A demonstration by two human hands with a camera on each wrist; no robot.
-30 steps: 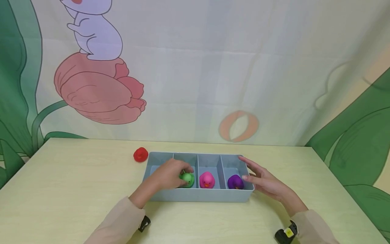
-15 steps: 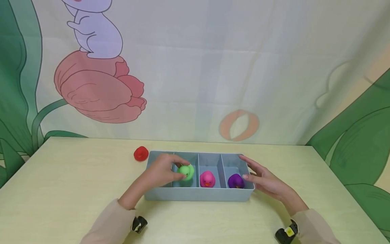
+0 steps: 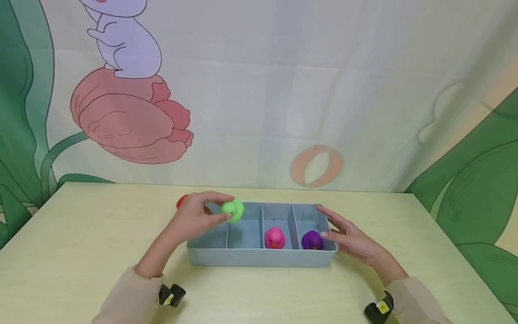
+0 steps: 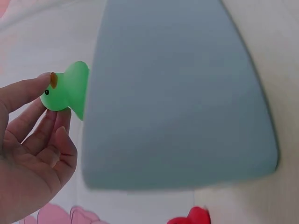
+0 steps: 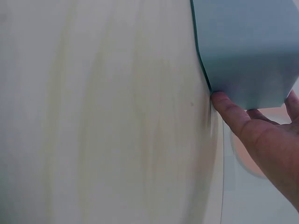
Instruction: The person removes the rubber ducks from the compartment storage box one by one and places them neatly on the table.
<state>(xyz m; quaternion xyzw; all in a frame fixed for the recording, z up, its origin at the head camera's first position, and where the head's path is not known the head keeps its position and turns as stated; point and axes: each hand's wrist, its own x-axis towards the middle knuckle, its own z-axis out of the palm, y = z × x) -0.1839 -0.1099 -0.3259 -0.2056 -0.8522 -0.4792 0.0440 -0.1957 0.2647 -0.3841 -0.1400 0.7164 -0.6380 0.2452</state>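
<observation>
My left hand (image 3: 194,217) pinches a green rubber duck (image 3: 231,210) between thumb and fingers, raised over the left part of a blue-grey divided box (image 3: 259,258). The left wrist view shows the duck's head (image 4: 56,93) at the fingertips, its rear hidden behind the box end (image 4: 177,102). At the box's right end, my right hand (image 3: 358,243) touches the wall and rim with spread, fairly straight fingers. A pink duck (image 3: 274,237) sits in the third compartment from the left, a purple duck (image 3: 312,240) in the rightmost one. The two left compartments hold nothing visible.
A red object (image 3: 181,200), partly hidden by my left hand, lies on the pale wooden table (image 3: 101,234) behind the box's left end. Beyond the table's back edge hangs a printed curtain (image 3: 243,90).
My left hand has lifted the green duck out of the second compartment and carried it up and to the left. My right hand has stayed at the box's right end.
</observation>
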